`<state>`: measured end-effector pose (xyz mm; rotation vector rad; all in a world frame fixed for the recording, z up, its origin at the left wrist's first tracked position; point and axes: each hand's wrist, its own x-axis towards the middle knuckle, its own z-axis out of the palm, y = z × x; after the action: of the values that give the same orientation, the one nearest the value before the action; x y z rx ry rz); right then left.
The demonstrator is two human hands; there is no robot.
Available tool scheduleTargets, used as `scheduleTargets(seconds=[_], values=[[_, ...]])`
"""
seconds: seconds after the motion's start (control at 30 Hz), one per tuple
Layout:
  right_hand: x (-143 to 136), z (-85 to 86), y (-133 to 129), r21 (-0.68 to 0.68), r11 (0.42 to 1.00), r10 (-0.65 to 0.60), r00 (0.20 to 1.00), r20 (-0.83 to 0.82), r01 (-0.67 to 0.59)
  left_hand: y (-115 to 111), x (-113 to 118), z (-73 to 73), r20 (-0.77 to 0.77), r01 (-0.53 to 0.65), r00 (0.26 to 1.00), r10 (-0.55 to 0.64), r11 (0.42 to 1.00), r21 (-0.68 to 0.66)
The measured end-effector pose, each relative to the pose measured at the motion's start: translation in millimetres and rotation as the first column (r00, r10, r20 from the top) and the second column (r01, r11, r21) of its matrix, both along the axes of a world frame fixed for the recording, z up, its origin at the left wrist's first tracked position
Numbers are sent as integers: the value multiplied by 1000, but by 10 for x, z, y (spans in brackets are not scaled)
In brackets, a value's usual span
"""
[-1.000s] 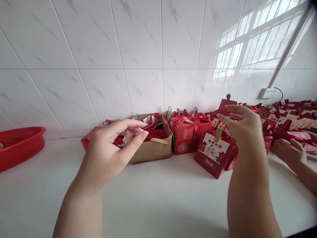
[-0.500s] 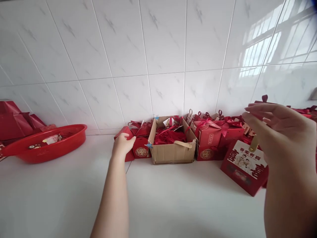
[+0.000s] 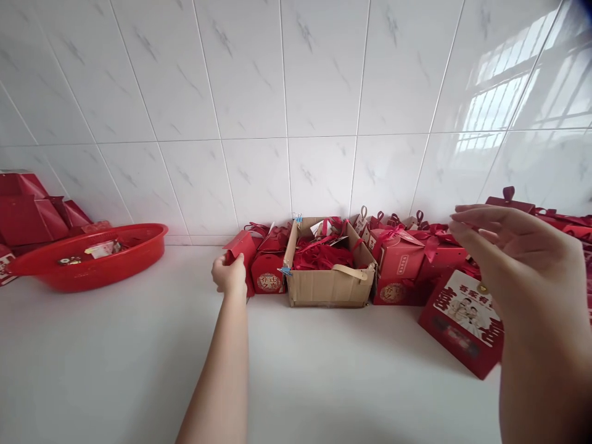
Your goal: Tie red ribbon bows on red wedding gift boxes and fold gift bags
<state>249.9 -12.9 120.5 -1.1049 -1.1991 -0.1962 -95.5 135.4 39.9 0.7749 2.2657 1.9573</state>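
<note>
On the left of the row, my left hand (image 3: 230,272) has its fingers closed around the edge of a red gift box (image 3: 242,246), its top panel tilted up. Right beside that stands another red gift box (image 3: 268,273) with a round gold emblem. My right hand (image 3: 522,259) is raised in the right foreground, fingers bent and thumb slightly apart from them, with nothing visible between. Behind and below its wrist leans a red gift box with a printed couple (image 3: 467,314), partly hidden by the hand.
A cardboard box (image 3: 330,290) with red ribbons inside and blue binder clips stands mid-counter. More red gift boxes (image 3: 400,259) line the tiled wall (image 3: 319,74) to its right. At left sit a red plastic basket (image 3: 115,262) with small items and stacked red boxes (image 3: 28,209).
My view has shifted, so the counter items appear slightly farther right. My left hand has closed lower on the red gift box, whose top panel now shows more. My right hand stays raised.
</note>
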Motion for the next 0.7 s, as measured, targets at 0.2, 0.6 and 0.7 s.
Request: scheduleTargets(seconds=[0.2, 0.6, 0.7], values=[[-9, 5, 4, -17, 998, 57, 995, -85, -59, -197, -23, 364, -71, -85, 991, 115, 938, 337], [-194, -6, 5, -34, 967, 252, 968, -3, -252, -1258, 702, 1118, -421, 685, 727, -543, 618, 385], [-255, -58, 119, -135, 956, 278, 953, 118, -262, -1326, 716, 1091, -320, 873, 351, -880, 432, -228]])
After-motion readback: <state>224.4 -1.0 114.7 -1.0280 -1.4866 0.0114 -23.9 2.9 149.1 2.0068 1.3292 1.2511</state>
